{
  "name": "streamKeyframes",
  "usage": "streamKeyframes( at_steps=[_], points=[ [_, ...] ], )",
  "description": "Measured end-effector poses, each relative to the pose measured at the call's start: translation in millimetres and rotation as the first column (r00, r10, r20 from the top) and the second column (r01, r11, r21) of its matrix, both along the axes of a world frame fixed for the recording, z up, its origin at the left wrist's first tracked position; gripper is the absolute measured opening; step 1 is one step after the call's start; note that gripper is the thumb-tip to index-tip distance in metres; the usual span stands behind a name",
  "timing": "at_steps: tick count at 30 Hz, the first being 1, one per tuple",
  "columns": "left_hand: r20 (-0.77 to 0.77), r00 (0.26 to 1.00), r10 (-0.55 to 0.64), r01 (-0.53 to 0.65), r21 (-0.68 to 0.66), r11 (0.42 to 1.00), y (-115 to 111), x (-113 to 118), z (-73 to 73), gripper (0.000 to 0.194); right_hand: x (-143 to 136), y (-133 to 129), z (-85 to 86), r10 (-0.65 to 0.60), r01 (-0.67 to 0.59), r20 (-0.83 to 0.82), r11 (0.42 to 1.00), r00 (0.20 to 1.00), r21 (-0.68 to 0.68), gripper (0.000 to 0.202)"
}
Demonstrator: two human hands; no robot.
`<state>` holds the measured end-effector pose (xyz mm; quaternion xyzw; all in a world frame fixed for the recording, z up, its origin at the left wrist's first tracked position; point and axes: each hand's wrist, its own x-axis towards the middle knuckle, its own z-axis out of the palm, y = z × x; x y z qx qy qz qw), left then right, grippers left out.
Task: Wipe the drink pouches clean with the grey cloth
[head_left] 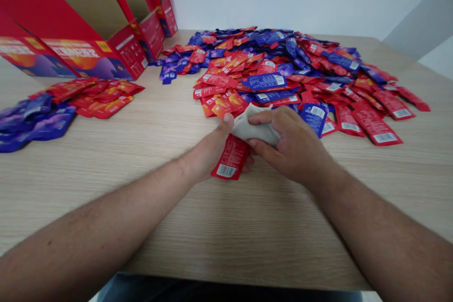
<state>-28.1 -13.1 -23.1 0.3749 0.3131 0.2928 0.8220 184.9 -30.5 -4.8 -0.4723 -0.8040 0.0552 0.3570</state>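
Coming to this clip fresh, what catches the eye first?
A broad heap of red and blue packets lies toward the back of the table. Nearer, the left hand holds a red packet and the right hand a pale cloth over it. Red boxes stand upper left.

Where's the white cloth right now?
The cloth is at the head view's centre, in the right hand, against the red packet in the left hand, at the pile's near edge.
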Motion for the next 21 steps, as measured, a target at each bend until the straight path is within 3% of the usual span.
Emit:
streamKeyframes(
  at_steps=[4, 9, 13, 18, 21],
  points=[
    [0.004, 1.0, 0.008, -0.008, -0.014, 1.0, 0, -1, 1.2, 0.082, 0, 0, 1.3, -0.063, 0.062, -0.026, 0.998, 0.998, -0.019, 0.033],
    [0.026, 1.0, 0.009, -0.008, -0.046, 0.999, 0, -1, 3.7, 0.084, -1, -2, 2.8, -0.018, 0.018, 0.014, 0.999, 1.0, -0.032, 0.036],
    [0.001, 1.0, 0.028, -0.028, -0.076, 0.997, -1, 2, 4.6, 0.085, -5, -5, 3.9, -0.06, 0.06, -0.011, 0.997, 0.998, -0.038, 0.033],
    [0.049, 0.994, 0.098, -0.097, -0.017, 0.995, -3, 7, 4.7, 0.081, -13, -16, 7.6, 0.159, -0.148, 0.069, 0.978, 0.985, -0.145, 0.032],
    [0.036, 0.997, 0.07, -0.07, -0.013, 0.997, -2, 6, 5.3, 0.08, -13, -16, 7.9, 0.077, -0.073, 0.052, 0.994, 0.996, -0.086, 0.033]
  ],
)
